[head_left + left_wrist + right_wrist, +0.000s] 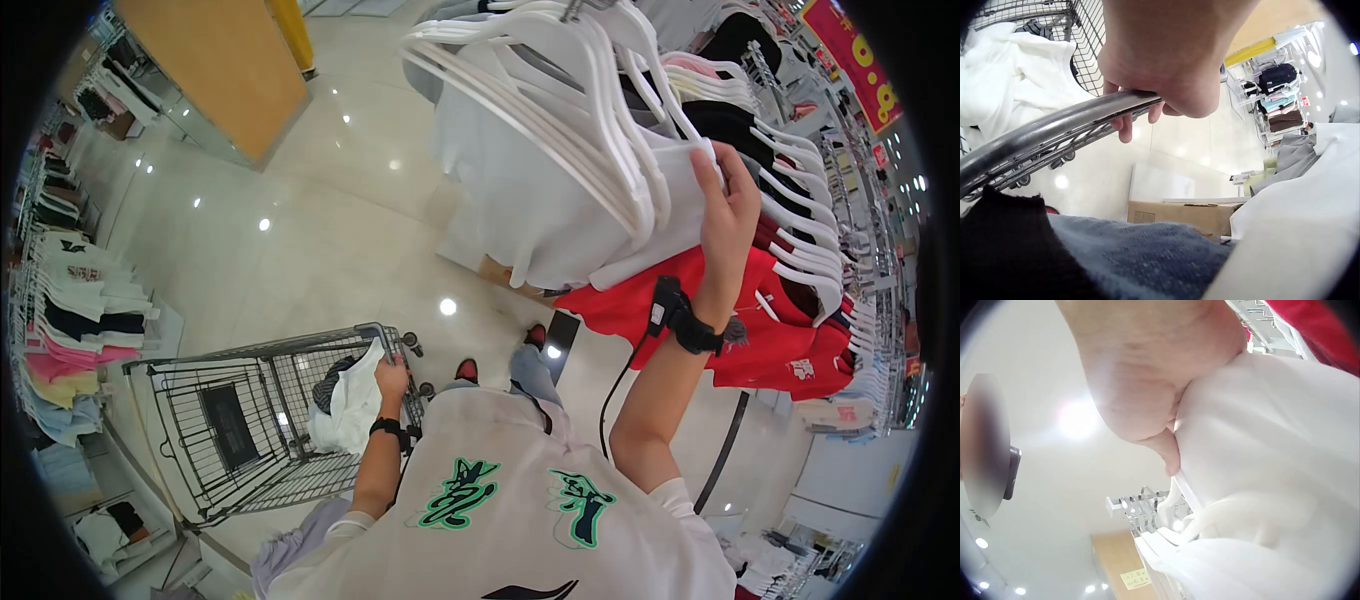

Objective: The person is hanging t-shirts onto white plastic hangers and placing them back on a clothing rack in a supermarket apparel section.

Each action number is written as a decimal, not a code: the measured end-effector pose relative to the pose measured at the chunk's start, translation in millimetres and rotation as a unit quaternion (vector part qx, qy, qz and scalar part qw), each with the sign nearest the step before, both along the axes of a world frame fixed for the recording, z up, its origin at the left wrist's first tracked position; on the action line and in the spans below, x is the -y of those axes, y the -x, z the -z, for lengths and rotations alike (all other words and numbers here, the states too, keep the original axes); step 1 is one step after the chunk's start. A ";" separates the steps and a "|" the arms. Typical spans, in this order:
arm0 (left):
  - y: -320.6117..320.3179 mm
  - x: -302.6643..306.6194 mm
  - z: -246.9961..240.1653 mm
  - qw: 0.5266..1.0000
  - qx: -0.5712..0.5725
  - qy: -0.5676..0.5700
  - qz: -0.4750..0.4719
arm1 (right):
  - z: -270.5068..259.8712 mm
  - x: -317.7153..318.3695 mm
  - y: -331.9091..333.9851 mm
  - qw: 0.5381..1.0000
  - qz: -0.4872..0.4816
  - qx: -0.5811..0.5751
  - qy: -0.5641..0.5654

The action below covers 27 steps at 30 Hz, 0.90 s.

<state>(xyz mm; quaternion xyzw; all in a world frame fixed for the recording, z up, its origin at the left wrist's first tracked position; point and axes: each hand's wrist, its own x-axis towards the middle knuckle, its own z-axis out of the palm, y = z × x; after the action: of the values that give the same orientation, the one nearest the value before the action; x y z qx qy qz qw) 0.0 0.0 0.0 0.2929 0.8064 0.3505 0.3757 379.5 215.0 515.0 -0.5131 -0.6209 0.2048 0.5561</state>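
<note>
The left hand (392, 378) grips the metal handle of a shopping cart (290, 349); in the left wrist view the fingers of that hand (1160, 87) curl round the handle bar (1041, 129). White clothing (352, 400) and a dark striped piece lie inside the cart. Up at the rack, the right hand (732, 205) pinches the shoulder of a white garment (675, 215) between thumb and fingers, at the end of a white hanger (655, 75). In the right wrist view, the thumb of the right hand (1147, 400) presses along the edge of the white cloth (1266, 444).
Red shirts (660, 300) and black garments hang beside the white ones. A cardboard box (1179, 214) stands on the floor below the rack. More clothes racks (75, 300) line the left side, and a tan panel (215, 70) stands at the upper left.
</note>
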 end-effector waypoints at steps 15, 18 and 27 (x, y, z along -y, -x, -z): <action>-29.3 11.3 9.1 0.999 -0.003 0.042 -0.020 | 51.9 71.9 -56.0 0.993 0.109 0.018 0.031; -33.4 0.3 13.2 1.000 -0.019 0.013 -0.009 | 58.8 108.3 -65.0 0.988 0.150 0.030 0.025; -23.9 5.8 24.1 0.990 -0.030 0.091 0.103 | 99.1 206.2 -136.1 0.971 0.197 -0.052 0.127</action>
<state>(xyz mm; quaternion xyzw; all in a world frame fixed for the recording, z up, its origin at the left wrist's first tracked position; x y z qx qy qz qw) 23.9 -5.8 -24.1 0.3496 0.8110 0.2263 0.4109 515.6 8.8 415.9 -0.6805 -0.4464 0.1945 0.5476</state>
